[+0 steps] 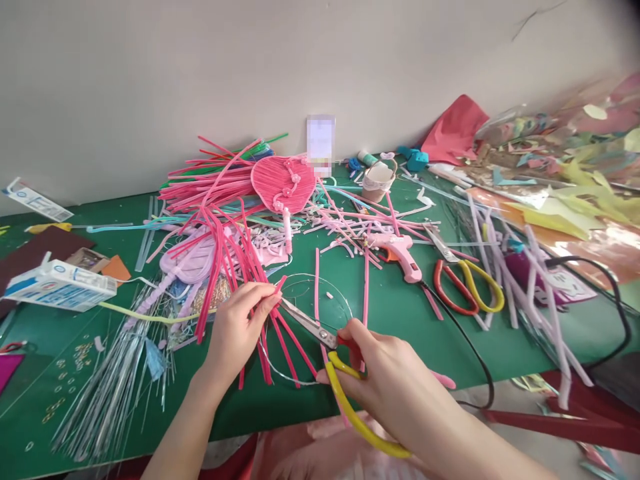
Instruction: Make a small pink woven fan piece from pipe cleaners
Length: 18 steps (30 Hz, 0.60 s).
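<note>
Pink at the fingertips: over the green table (pixel 407 307), pinched a chenille stem (pixel 281 284) in the left hand (pixel 243 317), thumb to forefinger, beside the tips of the scissors (pixel 310 325); closed the right hand (pixel 387 367) round their handles. Judged the stem light, soft, bendable, best gripped near its end.

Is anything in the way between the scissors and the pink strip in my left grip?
Nothing visible stands between them: the tips of the scissors sit right by the pink strip, close to your left grip.
</note>
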Motion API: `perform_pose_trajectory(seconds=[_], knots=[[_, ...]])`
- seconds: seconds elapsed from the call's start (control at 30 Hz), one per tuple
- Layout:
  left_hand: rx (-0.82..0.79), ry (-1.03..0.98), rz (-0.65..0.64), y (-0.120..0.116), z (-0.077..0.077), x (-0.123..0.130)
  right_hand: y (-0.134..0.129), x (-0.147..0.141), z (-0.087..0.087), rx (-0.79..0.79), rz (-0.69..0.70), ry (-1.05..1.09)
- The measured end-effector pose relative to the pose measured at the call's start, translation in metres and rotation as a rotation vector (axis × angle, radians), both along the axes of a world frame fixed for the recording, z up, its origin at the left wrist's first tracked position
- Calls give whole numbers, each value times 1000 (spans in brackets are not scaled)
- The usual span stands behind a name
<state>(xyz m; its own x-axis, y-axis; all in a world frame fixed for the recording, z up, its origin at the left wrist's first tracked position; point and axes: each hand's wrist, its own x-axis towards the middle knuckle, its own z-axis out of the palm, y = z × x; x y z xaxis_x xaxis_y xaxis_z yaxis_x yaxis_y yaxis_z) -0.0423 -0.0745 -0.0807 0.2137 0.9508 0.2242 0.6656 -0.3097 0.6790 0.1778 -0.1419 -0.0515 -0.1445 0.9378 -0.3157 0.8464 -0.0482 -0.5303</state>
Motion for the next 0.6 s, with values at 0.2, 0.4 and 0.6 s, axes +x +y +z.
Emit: perform_pose_trajectory(seconds=[0.2, 0.4, 0.6], knots=[[-23, -65, 9, 2, -7, 5, 0, -4, -5, 37, 12, -78], [-69, -236, 10, 7, -10, 4, 7, -7, 0, 73, 94, -117], [-215, -466, 40, 7, -14, 10, 9, -14, 4, 107, 190, -216]])
